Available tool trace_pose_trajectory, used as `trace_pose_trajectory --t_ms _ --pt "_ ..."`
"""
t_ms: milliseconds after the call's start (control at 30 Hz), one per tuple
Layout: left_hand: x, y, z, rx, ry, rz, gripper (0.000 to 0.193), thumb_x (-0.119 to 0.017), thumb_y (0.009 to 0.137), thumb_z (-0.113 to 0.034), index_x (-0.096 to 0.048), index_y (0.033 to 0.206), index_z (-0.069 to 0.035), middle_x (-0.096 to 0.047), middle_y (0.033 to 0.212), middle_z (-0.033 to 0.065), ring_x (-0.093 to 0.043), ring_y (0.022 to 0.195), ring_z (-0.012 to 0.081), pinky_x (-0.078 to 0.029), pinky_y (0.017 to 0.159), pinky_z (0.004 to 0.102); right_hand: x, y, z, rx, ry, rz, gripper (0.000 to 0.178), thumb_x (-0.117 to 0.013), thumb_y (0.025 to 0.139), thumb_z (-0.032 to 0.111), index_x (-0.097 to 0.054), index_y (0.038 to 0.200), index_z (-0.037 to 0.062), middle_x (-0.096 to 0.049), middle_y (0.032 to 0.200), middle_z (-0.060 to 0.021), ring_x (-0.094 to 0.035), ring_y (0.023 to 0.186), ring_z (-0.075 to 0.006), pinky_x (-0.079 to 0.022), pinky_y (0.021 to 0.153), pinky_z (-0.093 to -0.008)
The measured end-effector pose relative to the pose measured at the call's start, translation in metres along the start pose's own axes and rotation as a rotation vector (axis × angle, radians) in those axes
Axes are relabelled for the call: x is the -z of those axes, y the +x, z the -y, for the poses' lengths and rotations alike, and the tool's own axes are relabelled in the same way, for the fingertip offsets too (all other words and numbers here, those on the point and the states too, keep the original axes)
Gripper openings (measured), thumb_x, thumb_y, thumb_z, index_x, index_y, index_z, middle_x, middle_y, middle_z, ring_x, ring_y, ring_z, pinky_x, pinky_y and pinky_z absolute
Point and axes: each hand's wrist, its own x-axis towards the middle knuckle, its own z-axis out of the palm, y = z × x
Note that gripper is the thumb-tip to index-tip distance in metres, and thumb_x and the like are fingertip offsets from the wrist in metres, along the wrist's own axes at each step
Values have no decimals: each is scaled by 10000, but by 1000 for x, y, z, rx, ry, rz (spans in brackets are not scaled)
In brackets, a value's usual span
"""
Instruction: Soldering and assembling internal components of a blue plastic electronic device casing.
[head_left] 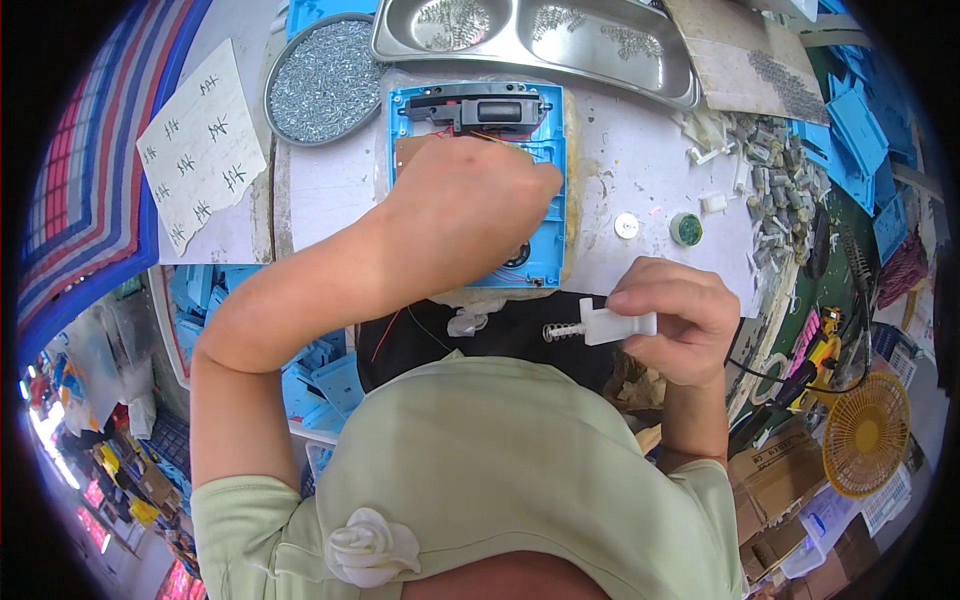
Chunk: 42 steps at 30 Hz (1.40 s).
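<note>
My left hand [480, 195] reaches across a blue plastic housing [548, 262] on the table. Its fingers are curled down and closed into the housing; the fingertips, and anything between them, are hidden. A black mechanism [498, 110] spans the far end of the housing, and thin coloured wires show inside. Part of a round black piece [518, 256] peeks out below my wrist. Off the table's near edge, my right hand [685, 312] pinches a white plastic part [612, 325] between thumb and fingers. A metal coil spring [563, 331] sits on a stem at that part's left end.
Beyond the housing are a round tray of small metal screws [325, 80] and a divided steel tray [600, 60]. A white disc [626, 225] and a small green-filled cap [686, 229] lie to the right, before piled small parts [775, 175]. A marked paper [200, 150] lies left.
</note>
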Motion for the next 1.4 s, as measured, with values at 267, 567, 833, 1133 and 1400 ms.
trace_pose_trajectory --t_ms 267,567,833,1133,1400 --pt "-6 13 1 -11 60 43 108 -735 825 -96 -639 814 -48 -679 728 133 -698 714 334 -543 601 446 16 -9 -2 -23 -85 -66 363 -853 741 5 -736 1071 -92 -755 941 -205 -723 813 -289 -560 737 -362" --pt "6 -30 13 263 -394 -294 117 -750 851 -15 -705 957 -34 -633 777 63 -601 622 172 -469 564 299 8 15 -14 -87 -382 -129 370 -889 715 45 -739 1051 6 -736 1070 -131 -712 915 -299 -548 793 -333" --pt "-12 -37 18 193 -476 -439 186 -764 805 46 -686 958 -26 -654 832 71 -591 675 181 -466 577 286 1 69 -14 181 -922 200 445 -873 595 130 -738 1015 74 -663 973 -72 -567 869 -309 -475 732 -406" --pt "-15 -40 21 182 -489 -419 181 -731 825 77 -701 977 -15 -627 863 82 -563 660 122 -408 536 227 4 81 -32 186 -725 248 386 -866 633 120 -727 989 67 -657 958 -75 -571 872 -307 -486 735 -390" --pt "-19 -41 24 154 -488 -430 171 -741 832 69 -694 976 -10 -635 877 90 -588 686 139 -441 554 232 -12 63 -57 189 -705 107 302 -852 691 104 -716 959 76 -658 996 -63 -585 900 -306 -503 760 -392"
